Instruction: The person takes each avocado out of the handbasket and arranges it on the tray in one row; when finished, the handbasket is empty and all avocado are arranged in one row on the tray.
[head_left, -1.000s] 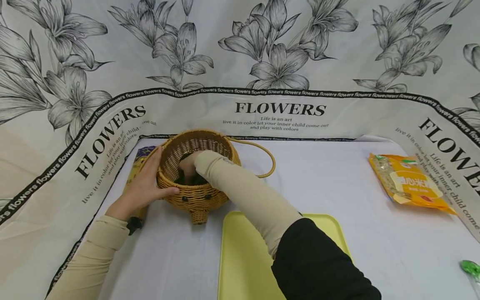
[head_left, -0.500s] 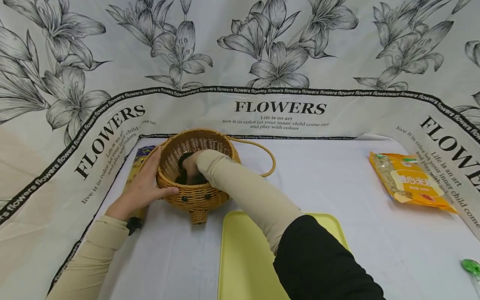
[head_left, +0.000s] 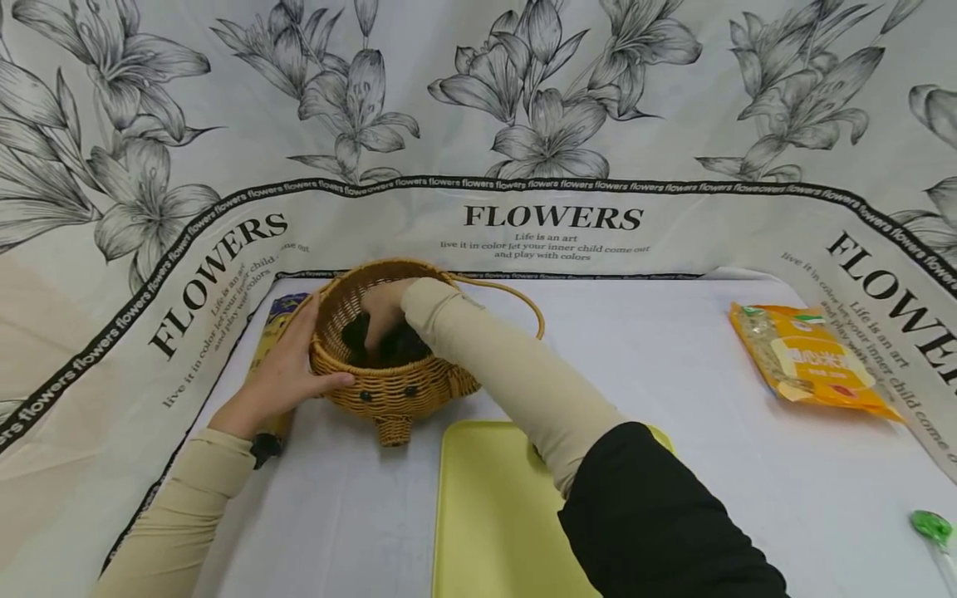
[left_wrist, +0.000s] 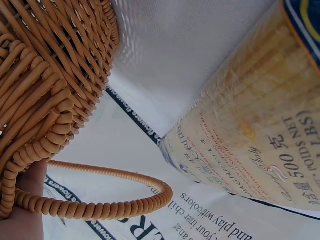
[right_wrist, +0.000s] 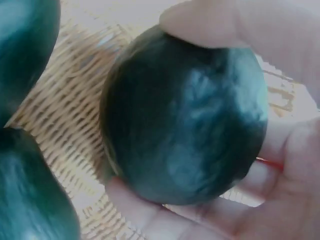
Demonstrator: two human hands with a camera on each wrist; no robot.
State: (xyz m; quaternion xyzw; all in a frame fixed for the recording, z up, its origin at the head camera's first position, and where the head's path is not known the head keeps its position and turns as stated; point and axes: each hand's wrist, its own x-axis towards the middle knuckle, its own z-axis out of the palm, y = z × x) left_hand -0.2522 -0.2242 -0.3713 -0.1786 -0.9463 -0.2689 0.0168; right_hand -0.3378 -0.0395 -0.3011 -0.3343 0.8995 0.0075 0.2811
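Observation:
A round brown wicker basket (head_left: pixel 396 407) with a trunk-like front spout stands at the left-centre of the table. My left hand (head_left: pixel 287 374) grips its left side, thumb on the front and fingers along the outside. Inside the basket, my right hand (head_left: pixel 385 311) holds a dark green, glossy avocado (right_wrist: pixel 185 115), thumb on one side and fingers round the other in the right wrist view. Two more avocados (right_wrist: pixel 30 190) lie beside it there. The looped handle (left_wrist: pixel 100 210) passes by a finger of my left hand in the left wrist view.
A pack of spaghetti (left_wrist: pixel 250 125) lies left of the basket. A yellow tray (head_left: pixel 478 515) sits in front, a small dark thing (head_left: pixel 538 453) on it partly hidden by my right sleeve. An orange food packet (head_left: pixel 818 361) and a green-topped utensil (head_left: pixel 930 525) are at the right.
My right hand has risen slightly and shifted towards the back of the basket, and its forearm has moved right. My left hand stays on the basket.

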